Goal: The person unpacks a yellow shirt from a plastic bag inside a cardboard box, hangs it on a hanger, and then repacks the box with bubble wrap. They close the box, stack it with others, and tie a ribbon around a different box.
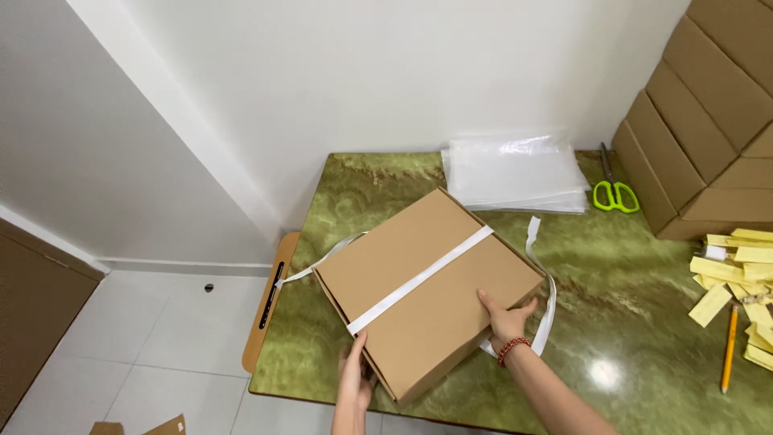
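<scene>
L hand (355, 377) + R hand (506, 317) on cardboard box (427, 290) | white strap (419, 279) across | green table (636, 322)

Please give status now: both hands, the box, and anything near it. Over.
Left hand on near corner of cardboard box. Right hand flat on its right edge. White strap across lid, loose ends trailing on green table. Nothing blocking.
</scene>
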